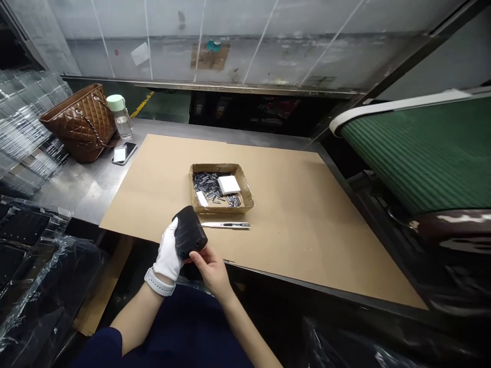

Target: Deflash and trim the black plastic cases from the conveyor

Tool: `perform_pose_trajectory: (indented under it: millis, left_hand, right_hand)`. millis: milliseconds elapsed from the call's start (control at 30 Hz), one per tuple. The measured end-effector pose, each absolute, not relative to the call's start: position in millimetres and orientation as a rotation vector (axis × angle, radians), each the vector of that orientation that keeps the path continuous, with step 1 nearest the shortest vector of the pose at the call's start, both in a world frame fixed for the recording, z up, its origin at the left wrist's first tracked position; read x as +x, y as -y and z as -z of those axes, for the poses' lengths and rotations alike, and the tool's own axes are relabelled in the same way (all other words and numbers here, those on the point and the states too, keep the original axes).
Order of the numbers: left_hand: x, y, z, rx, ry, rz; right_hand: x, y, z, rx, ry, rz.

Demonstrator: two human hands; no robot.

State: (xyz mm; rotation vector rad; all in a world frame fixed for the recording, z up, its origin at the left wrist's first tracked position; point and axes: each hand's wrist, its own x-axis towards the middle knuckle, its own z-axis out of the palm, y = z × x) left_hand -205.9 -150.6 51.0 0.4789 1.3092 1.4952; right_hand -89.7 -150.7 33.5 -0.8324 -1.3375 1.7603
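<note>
A black plastic case (188, 231), boxy with rounded edges, is held up above the near edge of the cardboard sheet (299, 214). My left hand (169, 253), in a white glove, grips it from the left side. The bare fingers of my right hand (210, 268) close on its lower right corner, thumb on the near face. Behind the case lies a white utility knife (226, 225). Beyond that stands a shallow cardboard box (247, 197) holding many small dark strips (207, 184), a white block (229, 185) and a smaller white piece (201, 198).
On the metal table (88, 189) at left are a brown quilted handbag (82, 122), a clear bottle (123, 120) with a green lid, and a phone (125, 153). A green conveyor belt (422, 148) runs at right. Plastic-wrapped black trays (23, 230) stand at lower left.
</note>
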Motion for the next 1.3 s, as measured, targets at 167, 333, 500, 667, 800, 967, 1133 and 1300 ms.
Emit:
perform_pose_trajectory:
  millis: [167, 333, 500, 667, 800, 967, 1133, 1300]
  left_hand:
    - [-201.5, 161.7, -55.9, 0.816, -1.421, -1.401]
    - [-196.2, 160.0, -44.0, 0.832, -1.478, -1.418]
    - [-184.8, 156.6, -37.6, 0.758, -1.515, -1.420]
    - [-176.3, 162.5, -56.0, 0.851, -1.389, -1.237]
    - [-170.8, 158.8, -61.0, 0.446, -1.236, -1.179]
    - [-162.1, 152.5, -52.2, 0.098, -1.212, -1.109]
    - [-180.7, 159.6, -38.8, 0.299, -1.149, -0.984]
    - [-249.9, 177.3, -32.8, 1.198, -1.103, -0.445]
  right_hand:
    - [-78.5, 140.4, -38.4, -0.733, 1.369, -1.793]
    - [-74.3, 145.9, -36.0, -0.751, 1.360, -1.755]
    - [-82.8, 154.9, -27.9, -0.822, 1.262, -1.669]
    - [-62.1, 163.2, -36.0, -0.772, 1.353, -1.695]
    - [10.0, 183.2, -40.4, -1.115, 1.435, -1.279]
    - [149.2, 245.1, -19.4, -1.932, 0.738, 0.057]
    - [216.4, 284.5, 13.3, -2.330, 0.570, -0.439]
    - [202.2, 276.0, -2.2, -2.063, 0.831, -0.560]
